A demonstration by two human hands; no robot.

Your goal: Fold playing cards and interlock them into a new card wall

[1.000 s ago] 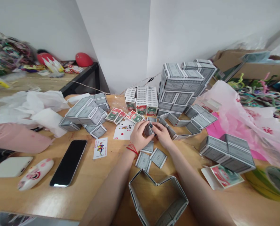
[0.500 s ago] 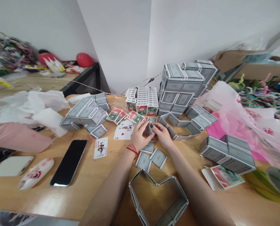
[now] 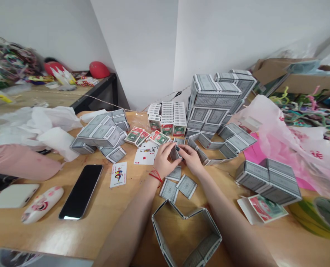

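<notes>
Taken from left hand (image 3: 167, 162) and right hand (image 3: 192, 158), side by side over table (image 3: 106, 207). Stands blocked at 12 o'clock by card-box rows (image 3: 167, 118); at 1 to 2, by tall card tower (image 3: 212, 99); at 2 to 3, by low card ring (image 3: 228, 149), just beside right hand. Runs passable at 4, over bare wood between right forearm (image 3: 219, 207) and open card box (image 3: 267, 208). Is obstructed at 6 by heart-shaped frame (image 3: 205, 246), between both forearms. Opens at 8, between phone (image 3: 81, 193) and left forearm (image 3: 134, 215). Closes at 10 against folded-card stack (image 3: 99, 130).
</notes>
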